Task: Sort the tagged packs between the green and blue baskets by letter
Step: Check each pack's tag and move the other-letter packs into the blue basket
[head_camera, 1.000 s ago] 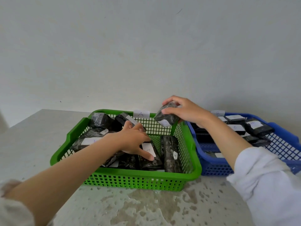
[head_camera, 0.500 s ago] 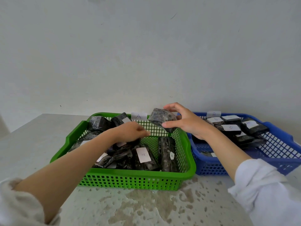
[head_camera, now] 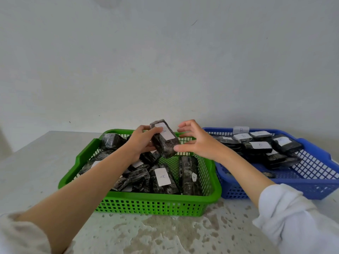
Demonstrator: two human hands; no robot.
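My left hand [head_camera: 141, 142] grips a dark pack [head_camera: 166, 143] with a white tag marked A, held above the back of the green basket [head_camera: 146, 200]. My right hand [head_camera: 194, 142] is beside the pack with its fingers spread; its thumb tip is at the pack's lower right corner. Several dark packs lie in the green basket, two with tags reading A [head_camera: 162, 176]. The blue basket [head_camera: 286, 189] on the right holds several dark tagged packs [head_camera: 258, 146], and a tag marked B [head_camera: 241, 129] stands on its back rim.
Both baskets stand side by side on a pale, stained tabletop [head_camera: 156, 233] against a plain light wall [head_camera: 165, 61]. The table's left part [head_camera: 33, 165] stretches out beside the green basket.
The pack passed from my right hand to my left hand. My right hand let go and spread its fingers. My left hand rose out of the green basket.
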